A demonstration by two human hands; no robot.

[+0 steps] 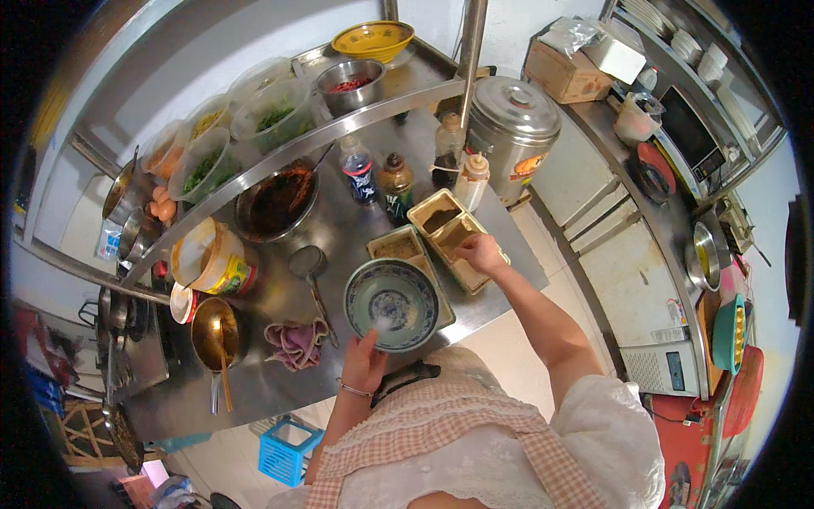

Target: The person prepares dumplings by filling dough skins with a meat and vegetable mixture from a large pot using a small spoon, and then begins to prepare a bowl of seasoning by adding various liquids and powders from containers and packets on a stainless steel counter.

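My left hand (365,355) grips the near rim of a green-grey bowl (361,305) with a blue pattern inside. White powder lies at the bottom of the bowl near my fingers. Over a divided seasoning box (470,280) my right hand (481,253) has its fingers bent together; whether they pinch anything is hidden. Dark powder (440,219) fills the box's far compartment, and paler contents are in the others. A second divided box (395,243) sits partly beneath the bowl.
Squeeze bottle (474,181), sauce bottles (397,184) and a pan of dark red sauce (276,200) stand behind. Left are a ladle (309,262), a purple cloth (297,343), a saucepan (215,331) and a tub (213,257). A steel shelf rail (305,145) crosses above the table.
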